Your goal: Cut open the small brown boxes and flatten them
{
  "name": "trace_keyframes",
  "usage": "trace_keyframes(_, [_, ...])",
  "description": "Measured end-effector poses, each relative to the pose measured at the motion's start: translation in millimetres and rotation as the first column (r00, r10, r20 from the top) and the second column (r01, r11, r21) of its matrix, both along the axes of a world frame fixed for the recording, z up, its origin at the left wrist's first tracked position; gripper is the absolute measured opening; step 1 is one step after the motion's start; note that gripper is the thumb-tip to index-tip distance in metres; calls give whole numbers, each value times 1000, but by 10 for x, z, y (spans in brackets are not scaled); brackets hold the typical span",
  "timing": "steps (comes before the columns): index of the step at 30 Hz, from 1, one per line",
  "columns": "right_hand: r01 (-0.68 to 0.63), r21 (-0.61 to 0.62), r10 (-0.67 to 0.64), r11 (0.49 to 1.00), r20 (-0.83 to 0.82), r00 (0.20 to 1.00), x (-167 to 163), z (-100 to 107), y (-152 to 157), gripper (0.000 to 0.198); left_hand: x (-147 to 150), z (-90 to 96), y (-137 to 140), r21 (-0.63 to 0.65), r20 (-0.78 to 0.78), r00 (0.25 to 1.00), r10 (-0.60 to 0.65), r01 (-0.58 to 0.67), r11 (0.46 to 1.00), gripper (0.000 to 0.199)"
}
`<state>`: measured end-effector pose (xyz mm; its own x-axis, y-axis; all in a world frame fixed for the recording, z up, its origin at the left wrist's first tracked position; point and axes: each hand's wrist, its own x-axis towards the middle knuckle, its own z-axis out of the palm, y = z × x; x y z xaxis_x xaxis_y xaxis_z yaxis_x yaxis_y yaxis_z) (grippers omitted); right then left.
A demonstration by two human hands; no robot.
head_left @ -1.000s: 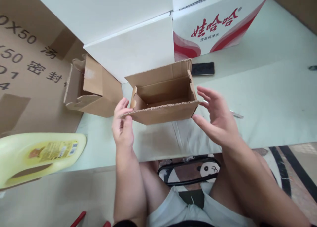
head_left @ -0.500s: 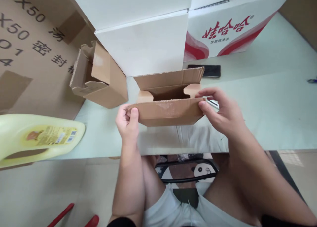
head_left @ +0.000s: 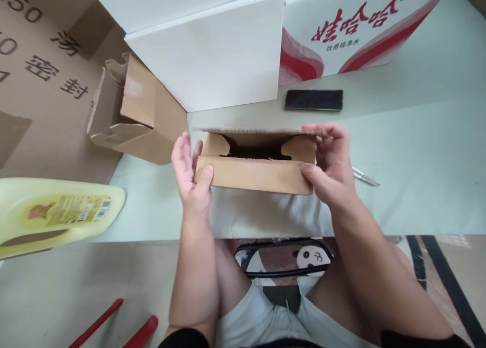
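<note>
A small brown cardboard box (head_left: 258, 177) is held level between my two hands near the table's front edge. Its mouth shows between two side flaps, and its inside is dark. My left hand (head_left: 192, 173) grips the left end, thumb on the near panel and fingers raised along the side. At the right end, my right hand (head_left: 332, 163) has its thumb on the near panel and its fingers behind the far flap. Just right of that hand, a thin metal blade tool (head_left: 365, 177) lies on the table, partly hidden by the hand.
A second open cardboard box (head_left: 150, 115) stands at the left, beside a large printed carton (head_left: 45, 120). White boxes (head_left: 212, 59) line the back, with a black phone (head_left: 313, 100) in front. A yellow jug (head_left: 64, 209) lies at the left edge of the green-covered table (head_left: 425, 161).
The far flap has folded from raised to nearly level. My right hand's fingers have moved from the right side flap to behind the far flap, and my left fingers have straightened.
</note>
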<state>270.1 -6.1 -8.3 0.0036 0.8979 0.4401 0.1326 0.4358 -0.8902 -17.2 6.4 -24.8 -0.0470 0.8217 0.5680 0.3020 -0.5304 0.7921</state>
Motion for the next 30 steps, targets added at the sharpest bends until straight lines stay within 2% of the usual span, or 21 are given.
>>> trace_keyframes(3, [-18, 11, 18, 1000, -27, 999, 71, -93, -23, 27, 11, 10, -20, -4, -8, 1000, -14, 14, 1000, 62])
trace_keyframes(7, [10, 15, -9, 1000, -62, 998, 107, -149, -55, 28, 47, 52, -59, -9, -59, 998, 24, -24, 1000, 41])
trace_keyframes(11, [78, -54, -82, 995, -70, 994, 63, -96, -77, 20, 71, 127, -81, 57, -176, 979, 103, -94, 994, 29])
trace_keyframes(15, [53, -154, -78, 987, -161, 984, 6, -57, -55, 21, 80, 159, -64, 124, -221, 963, 156, -131, 984, 27])
trace_keyframes(18, [77, -222, -124, 972, -207, 970, -33, -70, -34, 25, 75, 149, -53, 126, -225, 964, 140, -113, 985, 29])
trace_keyframes(21, [114, -229, -162, 967, -206, 965, -58, -98, -39, 23, 70, 139, -62, 99, -219, 970, 108, -88, 991, 32])
trace_keyframes(25, [141, -211, -172, 967, -138, 975, -60, -98, -74, 33, 87, 132, -80, 62, -173, 979, 110, -101, 993, 33])
trace_keyframes(30, [164, -262, -192, 951, -85, 978, -56, -12, -100, 13, 96, 137, -87, 36, -161, 983, 94, -89, 995, 34])
